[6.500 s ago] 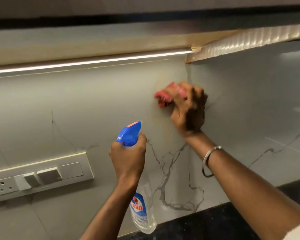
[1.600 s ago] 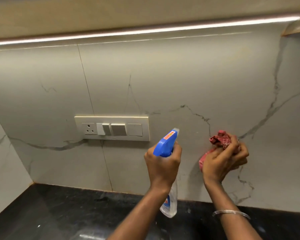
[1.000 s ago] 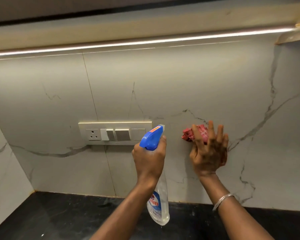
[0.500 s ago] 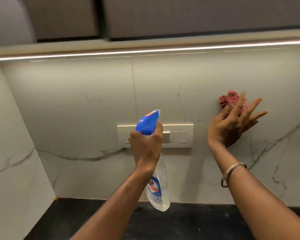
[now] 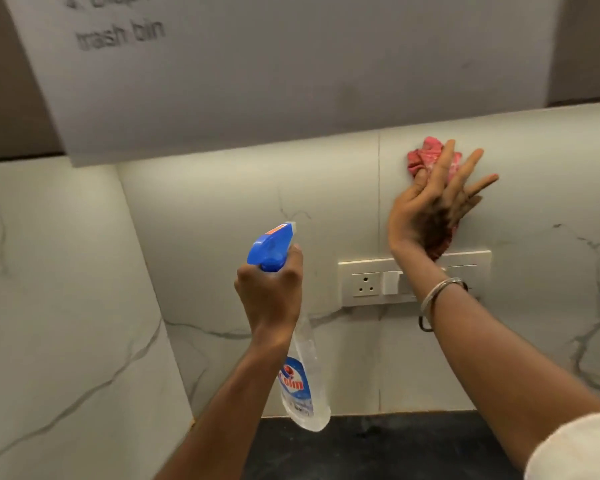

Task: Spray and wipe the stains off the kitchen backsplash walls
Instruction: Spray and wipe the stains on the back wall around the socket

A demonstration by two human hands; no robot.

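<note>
I pressed red cloth (image 5: 425, 155) onto backsplash (image 5: 257, 188), right hand (image 5: 426, 209) flat, fingers straight — probably for even pressure; left hand (image 5: 271, 296) gripped spray bottle (image 5: 302, 386) — ready.

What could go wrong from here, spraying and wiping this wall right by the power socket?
The right hand presses the red cloth against the backsplash right at the switch panel's top edge; if the cloth is wet, a downward stroke could push liquid into the socket. The left hand points the spray bottle at the wall close to that panel, so mist might land on it.
</note>
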